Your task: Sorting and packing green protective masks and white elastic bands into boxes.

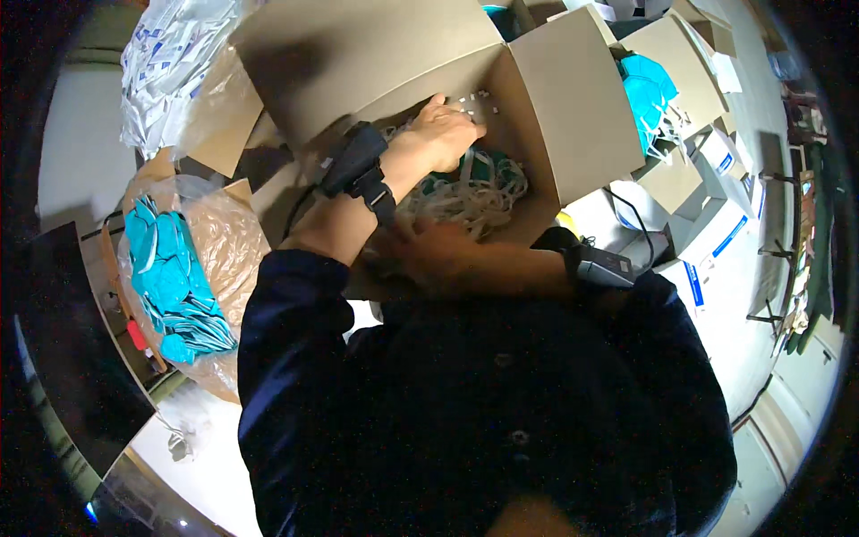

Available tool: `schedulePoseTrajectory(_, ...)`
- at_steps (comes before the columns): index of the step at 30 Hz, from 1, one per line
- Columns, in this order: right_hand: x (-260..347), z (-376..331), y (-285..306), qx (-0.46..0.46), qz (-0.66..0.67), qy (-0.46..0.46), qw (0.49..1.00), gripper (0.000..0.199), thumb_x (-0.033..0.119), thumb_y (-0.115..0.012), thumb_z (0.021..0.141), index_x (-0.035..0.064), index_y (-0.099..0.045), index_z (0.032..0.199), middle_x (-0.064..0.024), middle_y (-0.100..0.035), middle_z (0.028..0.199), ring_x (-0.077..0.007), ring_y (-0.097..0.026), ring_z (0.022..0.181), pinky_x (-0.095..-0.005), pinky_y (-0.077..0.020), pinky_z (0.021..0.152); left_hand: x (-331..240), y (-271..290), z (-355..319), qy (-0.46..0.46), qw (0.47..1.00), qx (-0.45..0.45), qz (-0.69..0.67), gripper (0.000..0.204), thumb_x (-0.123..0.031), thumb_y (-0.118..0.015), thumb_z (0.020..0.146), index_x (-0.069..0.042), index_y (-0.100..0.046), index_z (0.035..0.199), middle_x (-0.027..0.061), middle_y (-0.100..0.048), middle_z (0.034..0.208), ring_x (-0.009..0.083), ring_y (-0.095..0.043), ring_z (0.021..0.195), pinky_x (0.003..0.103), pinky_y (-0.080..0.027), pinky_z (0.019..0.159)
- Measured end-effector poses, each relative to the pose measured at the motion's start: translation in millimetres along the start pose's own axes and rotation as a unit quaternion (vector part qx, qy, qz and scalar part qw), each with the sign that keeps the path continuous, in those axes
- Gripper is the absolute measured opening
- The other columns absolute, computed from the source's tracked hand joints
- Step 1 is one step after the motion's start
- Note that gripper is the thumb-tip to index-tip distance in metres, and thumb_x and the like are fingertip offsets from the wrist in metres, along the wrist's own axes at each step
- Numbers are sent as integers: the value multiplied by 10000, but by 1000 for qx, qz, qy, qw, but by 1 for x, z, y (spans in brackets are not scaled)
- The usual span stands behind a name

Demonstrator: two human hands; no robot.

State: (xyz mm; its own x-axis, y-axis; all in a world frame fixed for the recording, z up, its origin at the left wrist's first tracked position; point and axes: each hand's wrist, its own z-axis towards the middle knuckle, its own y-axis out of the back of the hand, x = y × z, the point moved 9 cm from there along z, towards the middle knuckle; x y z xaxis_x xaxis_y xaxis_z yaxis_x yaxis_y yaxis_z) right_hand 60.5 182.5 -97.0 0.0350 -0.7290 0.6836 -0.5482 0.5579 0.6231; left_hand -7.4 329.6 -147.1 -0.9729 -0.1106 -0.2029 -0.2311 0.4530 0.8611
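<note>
Two flaps [577,116] of the box [526,139] splay wide, presumably for reach: left hand [443,134] at twelve o'clock, fingers half-curled; right hand [437,253] at six, blurred; neither's hold can be told. Strapped masks [470,197] lie between.

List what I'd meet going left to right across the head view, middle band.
Teal masks in a clear bag → black wrist device → tangled whitish straps inside the open cardboard box → teal mask with hanging straps → white carton with a blue stripe.

A white table [739,300] carries boxes [711,231] and an open carton [577,112].
</note>
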Motion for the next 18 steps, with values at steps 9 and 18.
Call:
schedulePoseTrajectory(9,3,-10,3,-76,-26,43,996,514,229,-580,872,124,-438,1355,-244,-428,1297,-433,-585,1014,-518,-549,729,-16,-19,15,16,996,47,-79,379,1,-631,736,-92,-654,1102,165,-638,1140,328,-579,1131,440,-450,968)
schedulePoseTrajectory(18,-27,1,-14,-139,-65,83,985,443,153,-612,788,22,-532,1204,-264,-561,1172,-429,-629,942,-493,-553,662,-1,87,-54,62,979,-183,-66,228,-103,-737,684,-101,-697,908,134,-691,942,334,-632,939,397,-421,929)
